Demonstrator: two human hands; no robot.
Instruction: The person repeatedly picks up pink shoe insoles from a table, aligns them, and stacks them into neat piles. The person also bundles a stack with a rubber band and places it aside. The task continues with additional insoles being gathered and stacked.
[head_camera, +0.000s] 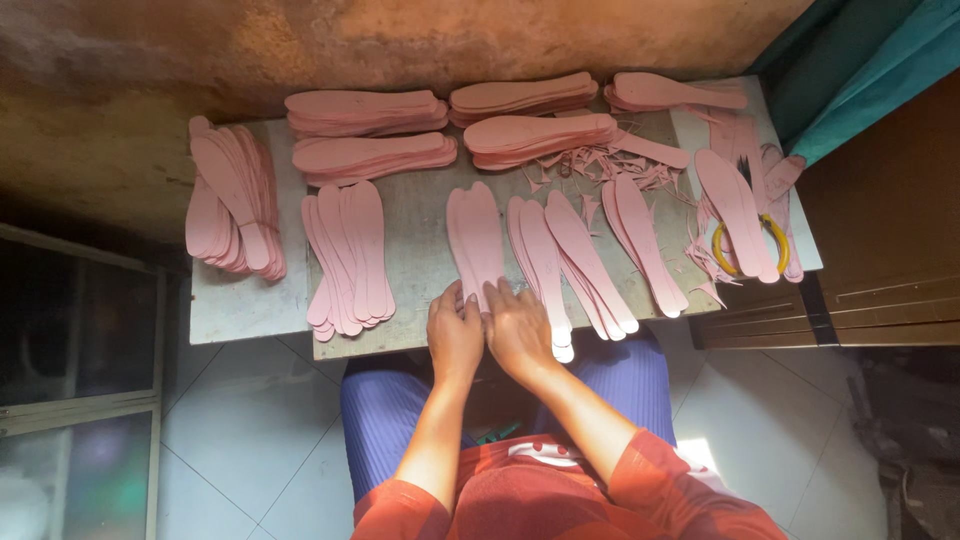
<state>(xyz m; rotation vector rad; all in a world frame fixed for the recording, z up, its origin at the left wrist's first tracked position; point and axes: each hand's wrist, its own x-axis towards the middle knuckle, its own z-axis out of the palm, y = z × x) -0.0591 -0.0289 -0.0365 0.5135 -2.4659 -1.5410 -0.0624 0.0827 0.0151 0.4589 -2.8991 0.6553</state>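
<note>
Hands side by side at near edge of the surface (250, 310): left hand (454, 335) and right hand (517, 330) both had fingers curled onto the near end of a pink insole stack (475, 235), pinching it. Fanned pink insoles (590, 265) lay just right of the right hand, another fan (350, 255) left of the left hand. Yellow-handled scissors (775, 235) sat far right.

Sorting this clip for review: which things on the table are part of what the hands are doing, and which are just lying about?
In hand:
- left hand and right hand, both on the near end of the pink insole pair
- fanned pink insoles beside the right hand

Lying about:
- stacked insoles along the back
- pile of insoles at the left edge
- pink trimmings
- yellow-handled scissors
- table
</note>
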